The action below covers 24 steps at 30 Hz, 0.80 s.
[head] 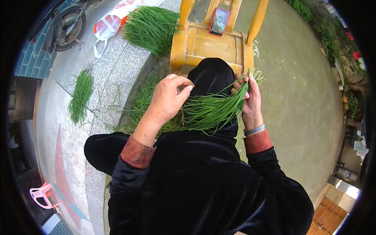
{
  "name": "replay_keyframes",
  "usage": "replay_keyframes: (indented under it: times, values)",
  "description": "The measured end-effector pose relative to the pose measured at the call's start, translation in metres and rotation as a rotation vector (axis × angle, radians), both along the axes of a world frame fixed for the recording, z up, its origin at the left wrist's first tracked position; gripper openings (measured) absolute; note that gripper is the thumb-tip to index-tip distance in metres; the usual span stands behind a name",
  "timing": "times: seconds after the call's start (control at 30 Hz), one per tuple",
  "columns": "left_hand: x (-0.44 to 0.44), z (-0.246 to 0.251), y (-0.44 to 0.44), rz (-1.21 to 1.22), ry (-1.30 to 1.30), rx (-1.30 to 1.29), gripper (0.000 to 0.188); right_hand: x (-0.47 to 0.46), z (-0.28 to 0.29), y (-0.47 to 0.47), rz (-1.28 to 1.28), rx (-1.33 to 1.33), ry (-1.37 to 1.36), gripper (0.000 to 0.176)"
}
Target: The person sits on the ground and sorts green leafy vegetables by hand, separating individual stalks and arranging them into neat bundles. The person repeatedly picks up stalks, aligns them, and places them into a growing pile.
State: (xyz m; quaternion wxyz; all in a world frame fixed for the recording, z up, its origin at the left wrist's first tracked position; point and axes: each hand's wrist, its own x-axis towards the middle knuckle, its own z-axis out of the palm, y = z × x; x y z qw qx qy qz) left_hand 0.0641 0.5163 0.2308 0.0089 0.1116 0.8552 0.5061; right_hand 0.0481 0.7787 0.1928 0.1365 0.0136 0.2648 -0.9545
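Note:
My right hand [249,94] grips a bunch of long green chives [216,110] near its pale ends, and the leaves hang to the left across my knee. Left of the bunch is my left hand [173,95], thumb and forefinger pinched together; whether a thin scrap lies between them I cannot tell. A large heap of similar green stalks [152,29] lies on the stone ledge beside the chair. A smaller bunch [81,98] rests further left on the ledge. Loose green trimmings [147,108] lie below the ledge, partly hidden by my left arm.
In front stands a yellow wooden chair [216,44] with a phone [219,22] in a red case leaning on its backrest. A white and orange bag [110,25] lies on the ledge. A motorcycle wheel [70,28] is at upper left, a pink plastic chair [44,196] at lower left.

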Motion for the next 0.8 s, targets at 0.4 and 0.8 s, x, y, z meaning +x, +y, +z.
replay_keyframes:
  times: [0.4, 0.8]
  values:
    - [0.001, -0.004, 0.043, -0.231, 0.171, -0.093, 0.022, 0.001, -0.006, 0.006, 0.024, -0.156, 0.035, 0.026]
    - [-0.003, -0.009, 0.033, -0.221, 0.147, -0.084, 0.018, 0.0, -0.014, 0.003, 0.044, -0.258, 0.091, 0.029]
